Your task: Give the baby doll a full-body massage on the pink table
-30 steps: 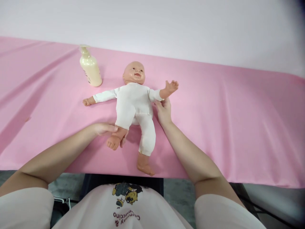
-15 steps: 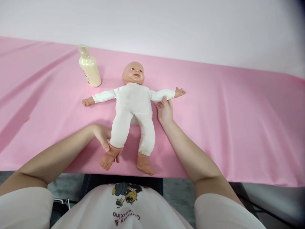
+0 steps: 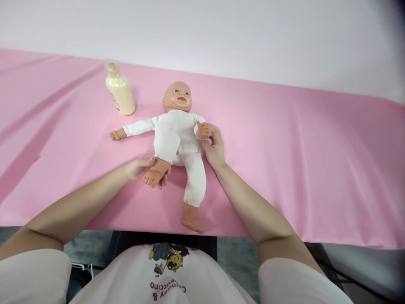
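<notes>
and here's the doll (image 3: pixel 186 143), on its back on the pink counter (image 3: pixel 259 169), one knee bent, left hand (image 3: pixel 135 169) gripping that ankle, fingers of the right hand (image 3: pixel 217 150) closed on the folded arm (pump bottle (image 3: pixel 122 95) standing untouched); further bending calls for gentle support.

open pink cloth (image 3: pixel 316 169) right of the doll (image 3: pixel 172 131), gap between its head (image 3: pixel 177 98) and pump bottle (image 3: pixel 122 93), white surface (image 3: pixel 221 38) beyond
</notes>
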{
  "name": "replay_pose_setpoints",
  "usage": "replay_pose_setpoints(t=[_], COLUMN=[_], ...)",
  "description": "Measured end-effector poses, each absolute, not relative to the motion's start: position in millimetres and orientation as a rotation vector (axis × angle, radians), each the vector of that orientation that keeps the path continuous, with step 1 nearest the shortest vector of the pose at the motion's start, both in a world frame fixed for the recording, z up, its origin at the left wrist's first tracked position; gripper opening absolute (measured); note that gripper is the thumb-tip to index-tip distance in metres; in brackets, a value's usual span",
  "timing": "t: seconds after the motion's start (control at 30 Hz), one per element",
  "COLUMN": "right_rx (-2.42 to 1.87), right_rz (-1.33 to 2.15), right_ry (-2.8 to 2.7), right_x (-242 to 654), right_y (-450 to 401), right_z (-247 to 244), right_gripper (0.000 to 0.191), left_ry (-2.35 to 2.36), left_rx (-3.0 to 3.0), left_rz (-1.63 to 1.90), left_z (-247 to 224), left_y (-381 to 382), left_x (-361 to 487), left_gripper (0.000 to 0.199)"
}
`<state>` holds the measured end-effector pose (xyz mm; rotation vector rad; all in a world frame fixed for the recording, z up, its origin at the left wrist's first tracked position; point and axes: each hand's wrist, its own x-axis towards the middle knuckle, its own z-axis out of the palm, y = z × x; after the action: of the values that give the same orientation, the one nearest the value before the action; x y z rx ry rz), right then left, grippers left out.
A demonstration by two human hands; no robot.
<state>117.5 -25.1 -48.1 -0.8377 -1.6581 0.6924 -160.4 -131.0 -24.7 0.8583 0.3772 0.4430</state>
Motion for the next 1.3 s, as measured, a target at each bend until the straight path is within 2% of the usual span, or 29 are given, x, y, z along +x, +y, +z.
replay_pose_setpoints(t=[0.2, 0.47, 1.3], right_rx=[-0.855, -0.901, -0.914], right_rz=[0.538, 0.527, 0.407], right_ry=[-1.787, -1.838, -1.91], right_x=[118.7, 119.5, 121.3], right_y=[-26.7, -28.9, -25.1], right_z=[-45.8, -44.9, -50.7], right_gripper=[0.034, 0.032, 0.037], left_ry=[0.389, 0.429, 0.44], left_rx=[0.807, 0.815, 0.819], left_rz=[0.483, 0.508, 0.527], left_z=[-28.9, -29.3, -28.0], left_y=[-128.5, -129.4, -128.5], left_x=[-159.6, -156.7, -156.6], left_gripper=[0.068, 0.067, 0.07])
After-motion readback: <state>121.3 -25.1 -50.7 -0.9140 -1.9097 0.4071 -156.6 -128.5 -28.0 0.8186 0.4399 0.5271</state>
